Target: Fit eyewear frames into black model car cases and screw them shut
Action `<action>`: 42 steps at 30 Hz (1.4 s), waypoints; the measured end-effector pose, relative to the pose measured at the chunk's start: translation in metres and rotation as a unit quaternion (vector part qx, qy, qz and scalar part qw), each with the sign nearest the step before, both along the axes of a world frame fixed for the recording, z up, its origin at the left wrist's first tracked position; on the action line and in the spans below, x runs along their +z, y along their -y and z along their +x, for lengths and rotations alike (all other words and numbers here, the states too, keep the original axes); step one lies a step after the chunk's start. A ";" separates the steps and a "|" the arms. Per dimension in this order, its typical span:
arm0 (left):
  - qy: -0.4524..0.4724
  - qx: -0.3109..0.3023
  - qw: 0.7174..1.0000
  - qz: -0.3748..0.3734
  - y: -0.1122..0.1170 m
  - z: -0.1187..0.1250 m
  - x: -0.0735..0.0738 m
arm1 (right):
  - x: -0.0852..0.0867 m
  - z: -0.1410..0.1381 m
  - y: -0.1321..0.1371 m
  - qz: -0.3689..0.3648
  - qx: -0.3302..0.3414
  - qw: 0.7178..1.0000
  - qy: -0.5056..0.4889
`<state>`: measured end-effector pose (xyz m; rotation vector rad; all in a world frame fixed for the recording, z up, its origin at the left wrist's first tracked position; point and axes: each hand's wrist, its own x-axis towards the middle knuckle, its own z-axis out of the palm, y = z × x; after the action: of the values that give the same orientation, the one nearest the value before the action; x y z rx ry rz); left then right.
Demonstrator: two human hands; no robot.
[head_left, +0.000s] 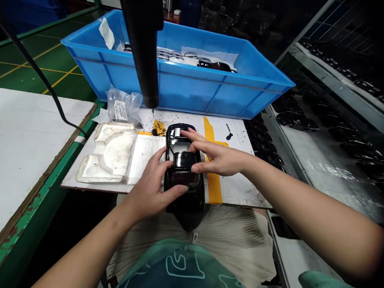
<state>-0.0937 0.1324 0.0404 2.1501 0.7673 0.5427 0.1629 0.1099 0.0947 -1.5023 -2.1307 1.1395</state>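
Observation:
A glossy black model car body (pixel 183 200) lies lengthwise in front of me, its lower end past the workbench's near edge. My left hand (pixel 153 182) holds its left side, with the thumb across the rear and the fingers along the flank. My right hand (pixel 211 154) reaches over from the right. Its fingers and thumb grip the car around the roof and windscreen area, where a shiny black roof piece (pixel 182 159) shows between my hands. Just beyond the car, an electric screwdriver (pixel 147 68) hangs tip down, touching neither hand.
A blue bin (pixel 186 86) with glossy car parts stands behind. To the left lie a white foam mould (pixel 112 154) and a plastic bag (pixel 123 106). Small dark screws (pixel 157 130) are scattered near yellow tape. Racks of black car bodies (pixel 297 120) line the right side.

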 end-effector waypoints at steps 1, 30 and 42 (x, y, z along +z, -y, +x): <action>-0.012 0.009 1.000 -0.008 -0.001 0.007 -0.004 | -0.004 0.000 -0.007 -0.004 0.007 1.000 0.001; 0.014 0.106 0.991 -0.076 -0.009 0.023 -0.014 | 0.008 -0.031 -0.053 -0.105 0.001 0.976 0.191; -0.018 0.104 0.990 -0.097 -0.011 0.023 -0.014 | 0.013 -0.051 -0.060 -0.139 -0.016 0.963 0.232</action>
<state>-0.0703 0.1435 0.0263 1.9175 1.0287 0.5127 0.1123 0.1700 0.1082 -2.0993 -2.2904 1.2078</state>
